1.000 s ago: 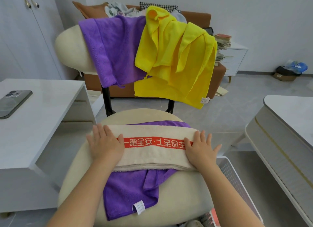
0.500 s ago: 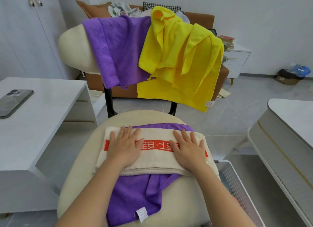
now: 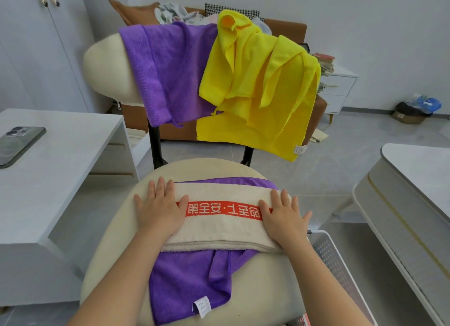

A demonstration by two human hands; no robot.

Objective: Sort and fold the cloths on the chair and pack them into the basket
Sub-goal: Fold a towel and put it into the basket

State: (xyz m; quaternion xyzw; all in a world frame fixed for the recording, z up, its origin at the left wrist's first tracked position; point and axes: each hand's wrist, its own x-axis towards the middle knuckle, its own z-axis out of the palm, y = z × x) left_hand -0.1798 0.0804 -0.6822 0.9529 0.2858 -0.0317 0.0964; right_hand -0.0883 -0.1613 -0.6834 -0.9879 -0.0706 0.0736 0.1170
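A: Where do we find the towel?
B: The towel [image 3: 219, 230], beige and folded into a long band, lies across the seat [image 3: 267, 289], its red stripe with white characters facing up. Beneath it we see a purple cloth [image 3: 192, 279] lying loose. Its far edge shows behind the towel, and its near part, with a white tag, reaches toward the seat's front.

A: And the hands?
B: Both are released and grasp nothing. The left hand [image 3: 159, 210] lies flat on the towel's left end and covers it, fingers straight and slightly spread. The right hand [image 3: 283, 219] lies flat on the right end in the same way. The red stripe runs between them.

A: What do we note on the backrest?
B: Over the backrest [image 3: 107, 65] hang a second purple cloth [image 3: 168, 70], at left, and a yellow cloth [image 3: 255, 94], at right. The yellow one is bunched and overlaps the purple one's right edge. A white tag shows at its lower corner.

A: The basket?
B: The basket [image 3: 331, 260], white with perforated walls, stands just beside the seat at the right, partly hidden by the right forearm. We cannot tell what it holds.

A: Surroundings?
B: A phone [image 3: 17, 143] lies on the counter [image 3: 73, 140] at left. A sofa [image 3: 287, 27] stands behind the backrest.
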